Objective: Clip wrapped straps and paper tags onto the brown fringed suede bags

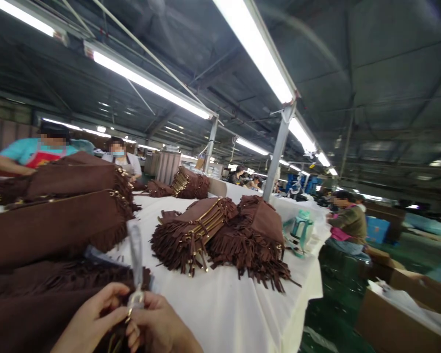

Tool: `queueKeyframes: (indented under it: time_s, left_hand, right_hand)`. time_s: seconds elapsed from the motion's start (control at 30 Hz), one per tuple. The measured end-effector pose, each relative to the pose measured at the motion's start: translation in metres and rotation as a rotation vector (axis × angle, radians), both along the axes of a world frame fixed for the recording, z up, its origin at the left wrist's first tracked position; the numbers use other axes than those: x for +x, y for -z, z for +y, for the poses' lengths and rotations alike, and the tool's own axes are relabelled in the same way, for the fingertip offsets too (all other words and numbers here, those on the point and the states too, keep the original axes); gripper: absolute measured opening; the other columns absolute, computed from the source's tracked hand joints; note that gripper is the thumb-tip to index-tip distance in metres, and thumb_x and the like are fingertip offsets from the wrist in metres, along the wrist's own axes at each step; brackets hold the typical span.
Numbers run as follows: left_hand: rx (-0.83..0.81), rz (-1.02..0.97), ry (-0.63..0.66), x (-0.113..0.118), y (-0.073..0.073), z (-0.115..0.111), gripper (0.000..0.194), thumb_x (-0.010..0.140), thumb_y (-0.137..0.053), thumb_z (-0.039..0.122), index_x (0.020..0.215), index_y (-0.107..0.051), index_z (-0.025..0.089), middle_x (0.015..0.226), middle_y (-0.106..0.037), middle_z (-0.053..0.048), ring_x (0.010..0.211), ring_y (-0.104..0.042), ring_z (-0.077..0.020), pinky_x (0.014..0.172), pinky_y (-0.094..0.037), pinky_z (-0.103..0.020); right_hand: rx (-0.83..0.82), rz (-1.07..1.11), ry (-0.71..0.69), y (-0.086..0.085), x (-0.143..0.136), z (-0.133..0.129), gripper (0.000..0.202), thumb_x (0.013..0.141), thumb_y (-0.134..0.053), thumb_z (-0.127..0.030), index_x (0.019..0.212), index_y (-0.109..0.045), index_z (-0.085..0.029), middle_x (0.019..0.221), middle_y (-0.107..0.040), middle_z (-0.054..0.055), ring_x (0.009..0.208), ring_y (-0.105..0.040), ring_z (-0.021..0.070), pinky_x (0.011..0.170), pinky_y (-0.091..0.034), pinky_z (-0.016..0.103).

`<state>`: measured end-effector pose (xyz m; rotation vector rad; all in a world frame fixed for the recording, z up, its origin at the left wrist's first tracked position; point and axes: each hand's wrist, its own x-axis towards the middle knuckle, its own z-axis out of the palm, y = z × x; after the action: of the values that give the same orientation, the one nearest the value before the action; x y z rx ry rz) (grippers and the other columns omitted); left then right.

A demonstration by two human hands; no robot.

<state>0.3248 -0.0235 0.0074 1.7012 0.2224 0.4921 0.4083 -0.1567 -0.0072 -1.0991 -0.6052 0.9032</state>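
Observation:
Low in the view, my left hand [97, 314] and my right hand [163, 321] come together, fingers pinched on a small metal fitting [131, 312] partly wrapped in clear film. A pale, see-through strip of plastic [135, 252] stands up from it; its exact kind is blurred. Beneath and left of my hands lies a dark brown fringed bag [44, 294], its lower part cut off by the frame edge. A stack of brown fringed bags [59, 215] rises just beyond it.
On the white-covered table [242, 314] lie brown bags with gold zips [202, 215] and another fringed pile [257, 220]. A green-lidded bottle [302, 228] stands near the right edge. Cardboard boxes [397, 314] sit on the floor. Co-workers [349, 220] sit around; a post [279, 152] rises mid-table.

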Motion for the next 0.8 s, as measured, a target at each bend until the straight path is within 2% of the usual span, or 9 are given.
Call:
queueKeyframes:
  time_s: [0.07,0.17,0.3,0.4,0.53,0.6,0.67,0.73,0.8]
  left_hand:
    - [0.069,-0.013,0.033,-0.009,-0.005,-0.005,0.020,0.068,-0.066,0.041,0.070,-0.065,0.021,0.060,-0.063,0.001,0.062,-0.058,-0.0204,0.063,-0.047,-0.029]
    - [0.229,-0.038,-0.006,-0.020,-0.009,-0.012,0.012,0.073,-0.060,0.026,0.066,-0.068,0.020,0.070,-0.067,-0.002,0.071,-0.059,-0.0207,0.071,-0.045,-0.028]
    - [0.431,-0.085,-0.024,-0.022,-0.004,-0.016,0.021,0.076,-0.053,0.015,0.064,-0.069,0.021,0.071,-0.063,-0.004,0.071,-0.055,-0.0186,0.069,-0.039,-0.027]
    - [0.391,-0.155,-0.070,-0.021,-0.004,-0.016,0.019,0.075,-0.053,0.012,0.062,-0.064,0.020,0.072,-0.057,-0.003,0.072,-0.052,-0.0175,0.070,-0.038,-0.026]
    - [0.141,-0.261,-0.229,-0.025,-0.012,-0.009,0.014,0.069,-0.054,0.012,0.057,-0.057,0.019,0.074,-0.054,-0.002,0.075,-0.049,-0.0178,0.072,-0.037,-0.026]
    - [0.032,-0.267,-0.260,-0.026,-0.014,-0.005,0.011,0.066,-0.055,0.014,0.056,-0.057,0.018,0.077,-0.055,-0.003,0.077,-0.049,-0.0179,0.073,-0.038,-0.026]
    - [-0.032,-0.254,-0.265,-0.024,-0.016,-0.005,0.009,0.065,-0.056,0.016,0.056,-0.059,0.018,0.077,-0.055,-0.003,0.076,-0.049,-0.0173,0.071,-0.038,-0.026]
    - [-0.036,-0.250,-0.250,-0.022,-0.019,-0.010,0.009,0.065,-0.056,0.017,0.057,-0.058,0.018,0.076,-0.055,-0.003,0.075,-0.050,-0.0168,0.070,-0.038,-0.025]
    - [0.009,-0.246,-0.202,-0.021,-0.025,-0.019,0.010,0.067,-0.057,0.021,0.057,-0.057,0.018,0.074,-0.055,-0.002,0.074,-0.051,-0.0168,0.070,-0.040,-0.025]
  right_hand:
    - [0.007,0.053,0.071,0.000,-0.005,-0.002,0.057,0.046,-0.087,-0.046,0.085,-0.058,-0.016,0.054,-0.059,-0.003,0.038,-0.048,0.0080,0.037,-0.041,0.017]
    - [-0.004,0.106,0.065,0.002,-0.010,-0.006,0.060,0.049,-0.087,-0.052,0.083,-0.052,-0.018,0.057,-0.057,-0.006,0.040,-0.046,0.0062,0.038,-0.040,0.015]
    - [-0.034,0.143,0.031,0.008,-0.006,-0.010,0.059,0.052,-0.090,-0.048,0.086,-0.051,-0.019,0.059,-0.054,-0.009,0.044,-0.045,0.0050,0.041,-0.039,0.013]
    - [-0.065,0.118,0.012,0.006,-0.003,-0.016,0.053,0.057,-0.088,-0.049,0.082,-0.052,-0.019,0.060,-0.054,-0.008,0.043,-0.043,0.0043,0.038,-0.033,0.011]
    - [-0.103,0.022,-0.031,-0.002,-0.002,-0.030,0.046,0.064,-0.085,-0.048,0.077,-0.053,-0.017,0.062,-0.057,-0.005,0.038,-0.036,0.0037,0.033,-0.023,0.013]
    - [-0.126,-0.125,0.012,-0.004,0.000,-0.033,0.043,0.068,-0.081,-0.050,0.077,-0.054,-0.018,0.056,-0.055,-0.006,0.035,-0.033,0.0047,0.033,-0.021,0.015]
    - [-0.141,-0.385,0.180,-0.006,0.000,-0.032,0.039,0.075,-0.072,-0.053,0.074,-0.054,-0.019,0.051,-0.051,-0.007,0.037,-0.035,0.0074,0.035,-0.024,0.017]
    - [-0.122,-0.692,0.385,-0.010,-0.002,-0.031,0.034,0.082,-0.064,-0.051,0.071,-0.057,-0.020,0.056,-0.052,-0.004,0.044,-0.041,0.0108,0.042,-0.032,0.021]
    - [-0.068,-0.923,0.478,-0.018,-0.012,-0.032,0.026,0.085,-0.061,-0.043,0.074,-0.065,-0.020,0.068,-0.057,0.000,0.054,-0.047,0.0136,0.051,-0.037,0.025]
